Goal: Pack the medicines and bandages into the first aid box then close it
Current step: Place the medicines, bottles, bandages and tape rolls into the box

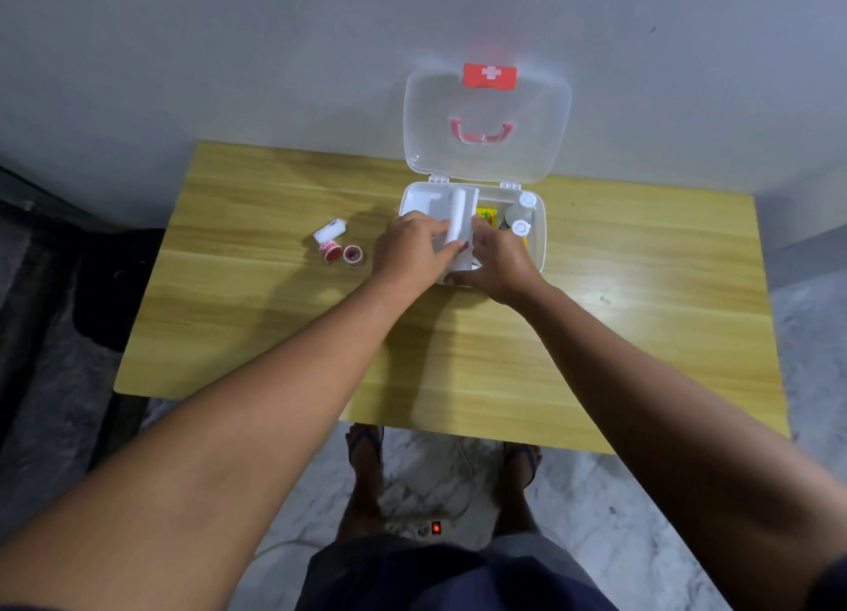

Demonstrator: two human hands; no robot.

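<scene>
White first aid box (538,243) – open, lid (486,152) upright

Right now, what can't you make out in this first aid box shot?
- Front of the first aid box: covered by both hands, head view.
- Yellow pack: mostly hidden by the right hand.
- Labels on the small rolls: too small.
- White roll: grip blurred under the left hand.

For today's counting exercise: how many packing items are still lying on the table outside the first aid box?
3, all left of the box: a white bandage roll, a red-capped container and a tape roll just nearer. The hands may hide others.
</scene>
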